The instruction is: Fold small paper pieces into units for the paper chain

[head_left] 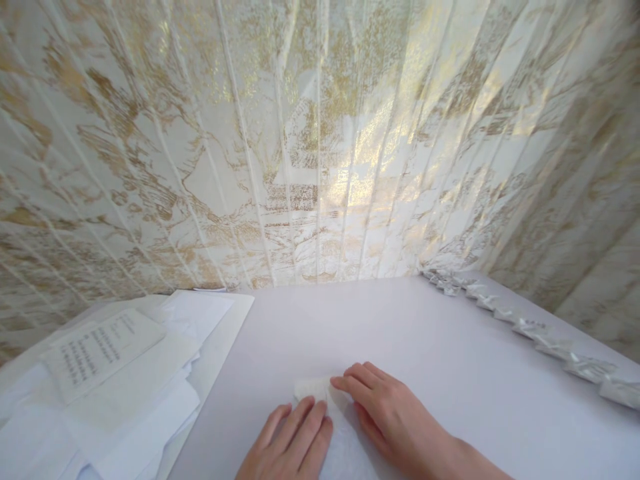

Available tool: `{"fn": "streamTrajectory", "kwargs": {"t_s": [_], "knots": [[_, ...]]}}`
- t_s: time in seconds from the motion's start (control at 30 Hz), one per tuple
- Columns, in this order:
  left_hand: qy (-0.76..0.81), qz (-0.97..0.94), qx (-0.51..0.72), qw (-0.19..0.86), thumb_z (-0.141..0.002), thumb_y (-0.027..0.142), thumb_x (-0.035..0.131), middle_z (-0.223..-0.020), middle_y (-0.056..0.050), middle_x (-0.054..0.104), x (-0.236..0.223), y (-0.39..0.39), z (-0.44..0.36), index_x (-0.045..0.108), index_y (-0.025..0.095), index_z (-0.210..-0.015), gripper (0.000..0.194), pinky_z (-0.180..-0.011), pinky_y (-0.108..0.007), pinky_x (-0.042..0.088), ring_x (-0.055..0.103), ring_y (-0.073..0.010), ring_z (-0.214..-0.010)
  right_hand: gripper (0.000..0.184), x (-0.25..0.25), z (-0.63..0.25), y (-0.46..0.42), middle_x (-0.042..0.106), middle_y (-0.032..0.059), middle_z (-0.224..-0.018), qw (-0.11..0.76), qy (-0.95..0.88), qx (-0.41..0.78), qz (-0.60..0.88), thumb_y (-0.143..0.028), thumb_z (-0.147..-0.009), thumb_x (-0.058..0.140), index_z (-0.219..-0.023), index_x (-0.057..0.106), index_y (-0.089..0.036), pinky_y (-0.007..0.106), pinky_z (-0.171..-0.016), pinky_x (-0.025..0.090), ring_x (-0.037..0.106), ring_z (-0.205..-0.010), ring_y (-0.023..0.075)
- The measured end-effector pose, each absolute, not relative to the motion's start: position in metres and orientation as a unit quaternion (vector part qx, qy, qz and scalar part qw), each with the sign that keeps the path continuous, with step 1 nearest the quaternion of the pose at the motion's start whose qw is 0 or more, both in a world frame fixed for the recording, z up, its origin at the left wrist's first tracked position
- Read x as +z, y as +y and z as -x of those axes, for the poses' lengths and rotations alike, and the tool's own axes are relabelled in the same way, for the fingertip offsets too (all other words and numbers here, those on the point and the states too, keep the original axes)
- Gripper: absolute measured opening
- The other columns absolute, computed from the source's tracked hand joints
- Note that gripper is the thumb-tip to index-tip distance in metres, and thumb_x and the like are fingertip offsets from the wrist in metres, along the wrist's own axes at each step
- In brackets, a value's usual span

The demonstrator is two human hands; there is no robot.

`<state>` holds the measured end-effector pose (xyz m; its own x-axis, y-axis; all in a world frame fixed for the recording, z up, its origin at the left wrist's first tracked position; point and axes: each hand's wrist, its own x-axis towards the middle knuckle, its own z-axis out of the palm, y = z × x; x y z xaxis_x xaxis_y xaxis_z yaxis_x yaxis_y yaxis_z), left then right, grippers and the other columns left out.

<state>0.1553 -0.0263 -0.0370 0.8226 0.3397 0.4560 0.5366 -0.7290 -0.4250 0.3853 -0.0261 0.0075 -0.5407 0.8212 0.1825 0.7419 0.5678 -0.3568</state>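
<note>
On the table (300, 327), the lower-left papers (145, 427) could slide if the left arm brushes them. At bottom centre, the right hand (393, 408) curls, its grip unclear; the left hand (293, 440) lies flat on a thin white sheet (312, 387), which uneven pressure could crease or skew.

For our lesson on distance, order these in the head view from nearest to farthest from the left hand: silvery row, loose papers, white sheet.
1. White sheet: partly under the left hand.
2. Loose papers: off to its left.
3. Silvery row: along the right side, farthest.
</note>
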Motion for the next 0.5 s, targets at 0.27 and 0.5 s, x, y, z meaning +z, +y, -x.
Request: {"fn": "streamTrajectory", "kwargs": {"t_s": [0.27,0.5], "knots": [[-0.244,0.914,-0.165,0.281,-0.097,0.027,0.047,-0.121,0.000,0.069,-0.038,-0.028,-0.151,0.062,0.022,-0.119,0.028,-0.090,-0.027,0.041,0.060,-0.0169,-0.109,0.050,0.020,-0.385,-0.040,0.074,0.0046,-0.099,0.182,-0.846,0.255,0.431,0.002,-0.078,0.047,-0.121,0.062,-0.020,0.026,-0.082,0.056,0.071,-0.087,0.0178],[-0.248,0.902,-0.188,0.301,-0.095,0.050,0.049,-0.118,-0.002,0.072,-0.029,-0.022,-0.150,0.066,0.019,-0.115,0.040,-0.087,-0.029,0.045,0.063,-0.0187,-0.106,0.056,0.004,-0.389,-0.029,0.064,0.0120,-0.130,0.176,-0.887,0.156,0.398,0.002,-0.078,0.045,-0.131,0.056,-0.012,0.041,-0.107,0.042,0.054,-0.124,0.0240]]}}
